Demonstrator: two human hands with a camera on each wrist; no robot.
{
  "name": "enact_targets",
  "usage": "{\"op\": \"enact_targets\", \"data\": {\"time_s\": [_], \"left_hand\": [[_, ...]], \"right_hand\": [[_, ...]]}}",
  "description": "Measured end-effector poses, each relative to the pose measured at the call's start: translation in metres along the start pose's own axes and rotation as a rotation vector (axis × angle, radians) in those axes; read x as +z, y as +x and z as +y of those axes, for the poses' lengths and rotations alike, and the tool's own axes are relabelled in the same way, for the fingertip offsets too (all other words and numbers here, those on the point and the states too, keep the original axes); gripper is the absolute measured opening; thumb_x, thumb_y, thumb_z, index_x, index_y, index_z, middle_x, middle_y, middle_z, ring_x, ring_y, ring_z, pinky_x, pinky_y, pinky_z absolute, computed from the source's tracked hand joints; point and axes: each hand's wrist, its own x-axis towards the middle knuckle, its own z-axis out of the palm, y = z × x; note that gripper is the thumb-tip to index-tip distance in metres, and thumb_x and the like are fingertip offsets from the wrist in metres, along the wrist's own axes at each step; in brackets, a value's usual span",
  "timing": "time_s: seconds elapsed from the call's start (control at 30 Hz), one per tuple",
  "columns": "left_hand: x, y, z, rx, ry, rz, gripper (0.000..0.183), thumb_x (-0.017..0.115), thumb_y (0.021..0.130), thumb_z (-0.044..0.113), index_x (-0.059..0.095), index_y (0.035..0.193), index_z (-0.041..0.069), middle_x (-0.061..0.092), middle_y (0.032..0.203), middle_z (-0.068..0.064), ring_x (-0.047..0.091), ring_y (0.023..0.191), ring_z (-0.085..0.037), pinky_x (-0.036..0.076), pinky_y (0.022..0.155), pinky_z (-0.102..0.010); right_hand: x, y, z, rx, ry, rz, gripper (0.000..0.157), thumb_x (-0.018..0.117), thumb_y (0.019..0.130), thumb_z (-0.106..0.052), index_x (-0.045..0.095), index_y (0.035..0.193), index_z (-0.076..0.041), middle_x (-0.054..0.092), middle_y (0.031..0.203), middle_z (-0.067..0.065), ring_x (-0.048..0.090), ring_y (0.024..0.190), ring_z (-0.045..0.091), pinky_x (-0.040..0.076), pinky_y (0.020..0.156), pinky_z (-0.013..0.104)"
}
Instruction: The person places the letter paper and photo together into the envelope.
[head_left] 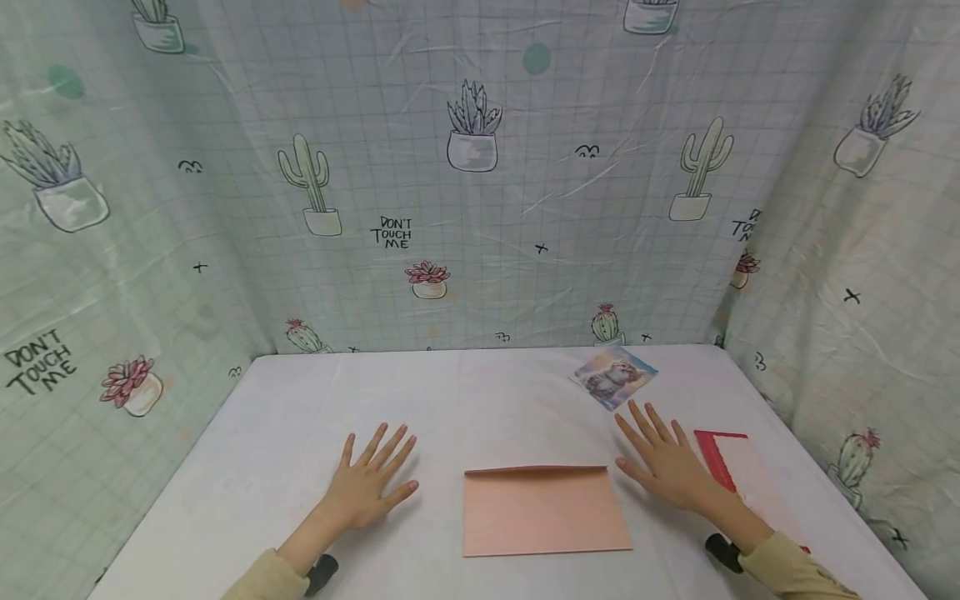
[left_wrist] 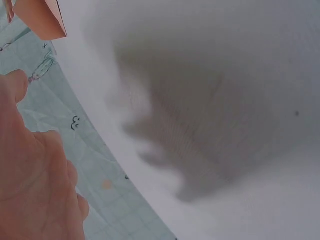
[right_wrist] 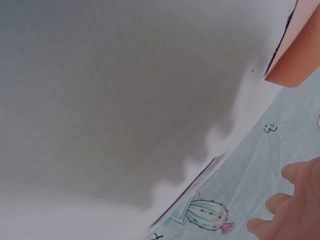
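Lying flat on the white table (head_left: 450, 400), a little right of the middle and toward the near side, is one peach envelope (head_left: 547, 517), its long sides running left to right. Two hands stand apart on either side of it. The left hand (head_left: 367, 487), to its left, has all five fingers straight and fanned out; the right hand (head_left: 667, 467), just to its right, is spread the same way. Both cast soft shadows on the tabletop.

One picture card (head_left: 615, 379) with an animal printed on it lies at the far right, set at a slant, its near corner close to the right fingertips. One red-edged sheet (head_left: 716, 458) lies at the right side; the right hand's wrist and sleeve cover part of it. Two dark pieces (head_left: 322, 575) show, one beneath each wrist, beside the two khaki sleeves (head_left: 266, 577).

The envelope is the one container; a darker strip runs along its far edge, and whether anything lies inside cannot be told.

Beyond the table hangs a pale green curtain (head_left: 480, 208), printed with potted plants, among them two branching cacti.
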Motion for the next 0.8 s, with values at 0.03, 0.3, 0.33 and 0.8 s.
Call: {"op": "enact_targets", "data": {"time_s": [0.03,0.3,0.33,0.8], "left_hand": [[0.000,0.000,0.000,0.006,0.003,-0.001,0.066,0.035,0.086,0.060,0.025,0.141,0.024,0.020,0.150,0.001,0.016,0.138,-0.029,0.004,0.105,-0.062],[-0.003,-0.003,0.008,0.058,0.014,-0.002,0.066,0.035,0.086,0.060,0.026,0.140,0.024,0.017,0.150,0.003,0.014,0.139,-0.027,0.001,0.106,-0.061],[-0.004,-0.003,0.010,0.068,0.017,0.008,0.065,0.036,0.086,0.060,0.026,0.140,0.024,0.019,0.149,0.003,0.014,0.139,-0.027,0.002,0.106,-0.061],[-0.006,-0.005,0.034,0.213,0.006,0.033,0.064,0.038,0.086,0.058,0.026,0.141,0.026,0.018,0.150,0.006,0.014,0.139,-0.023,0.006,0.105,-0.061]], "right_hand": [[0.001,0.000,-0.001,-0.007,0.002,0.005,0.068,0.046,0.086,-0.050,0.026,0.141,-0.017,0.010,0.151,0.011,-0.003,0.140,0.029,0.010,0.102,0.065],[0.003,-0.004,-0.010,-0.070,0.007,0.041,0.066,0.049,0.087,-0.046,0.026,0.141,-0.017,0.011,0.152,0.005,-0.012,0.139,0.018,-0.003,0.108,0.058],[0.003,-0.005,-0.011,-0.080,0.006,0.050,0.066,0.049,0.086,-0.045,0.026,0.141,-0.018,0.013,0.151,0.005,-0.011,0.139,0.017,-0.003,0.108,0.057],[0.006,-0.009,-0.028,-0.181,0.005,0.030,0.069,0.054,0.084,-0.046,0.027,0.141,-0.020,0.021,0.150,0.001,0.004,0.140,0.021,-0.013,0.109,0.046]]}}
